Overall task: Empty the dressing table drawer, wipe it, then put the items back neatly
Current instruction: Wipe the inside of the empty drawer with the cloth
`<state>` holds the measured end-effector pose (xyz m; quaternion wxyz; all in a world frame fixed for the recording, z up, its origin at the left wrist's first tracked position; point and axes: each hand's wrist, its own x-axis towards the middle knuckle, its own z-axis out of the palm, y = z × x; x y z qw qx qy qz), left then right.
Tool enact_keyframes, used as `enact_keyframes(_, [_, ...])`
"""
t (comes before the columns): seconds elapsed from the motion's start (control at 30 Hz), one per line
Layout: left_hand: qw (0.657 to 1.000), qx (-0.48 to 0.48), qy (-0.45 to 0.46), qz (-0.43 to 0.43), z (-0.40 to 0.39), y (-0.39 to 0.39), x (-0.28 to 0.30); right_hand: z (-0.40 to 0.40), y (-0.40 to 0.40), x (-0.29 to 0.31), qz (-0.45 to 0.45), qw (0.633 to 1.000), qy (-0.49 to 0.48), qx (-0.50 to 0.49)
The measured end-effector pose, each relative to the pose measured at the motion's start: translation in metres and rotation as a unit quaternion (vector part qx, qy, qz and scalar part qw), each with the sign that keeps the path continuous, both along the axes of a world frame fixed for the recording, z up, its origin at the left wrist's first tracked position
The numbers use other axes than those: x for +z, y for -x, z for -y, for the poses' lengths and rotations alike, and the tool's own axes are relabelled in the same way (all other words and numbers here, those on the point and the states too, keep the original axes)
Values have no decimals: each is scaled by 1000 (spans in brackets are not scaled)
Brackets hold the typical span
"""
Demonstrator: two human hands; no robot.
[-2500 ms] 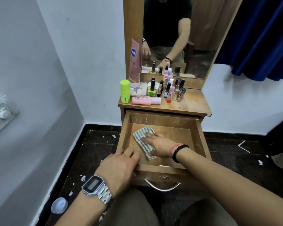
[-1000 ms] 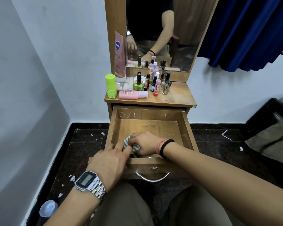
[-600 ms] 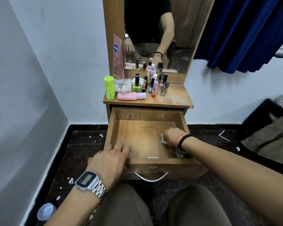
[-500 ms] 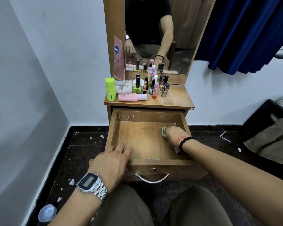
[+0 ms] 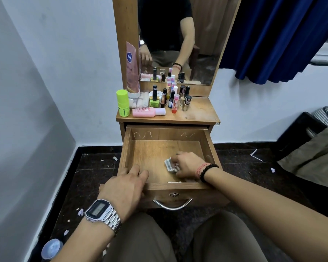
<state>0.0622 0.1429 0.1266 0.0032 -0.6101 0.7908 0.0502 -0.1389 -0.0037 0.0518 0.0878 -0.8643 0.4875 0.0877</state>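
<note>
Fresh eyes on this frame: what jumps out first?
The pulled-out wooden drawer at centre, bare but for the right hand gripping a bunched striped cloth near its front right. The left hand, wristwatch on its wrist, rests on the drawer's front left corner. Above, bottles crowd the tabletop, a lime-green bottle at far left.

The scene is seen from one head-worn camera, looking forward and steeply down at the open drawer [image 5: 169,157], which is near, just above the knees.
</note>
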Motion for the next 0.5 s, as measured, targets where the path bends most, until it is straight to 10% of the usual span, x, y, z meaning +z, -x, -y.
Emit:
enact_keyframes(0.13, [1000, -2, 0, -7, -1, 0, 0, 12, 4, 1, 249, 911, -154, -288])
enact_keyframes(0.27, [1000, -2, -1, -4, 0, 1, 2, 30, 2, -4, 638, 545, -219, -499])
enact_keyframes(0.33, [1000, -2, -4, -4, 0, 2, 2, 40, -3, -8, 705, 439, -176, -528])
enact_keyframes(0.5, [1000, 4, -7, 9, 0, 3, 1, 65, -25, -13, 728, 387, -69, -562])
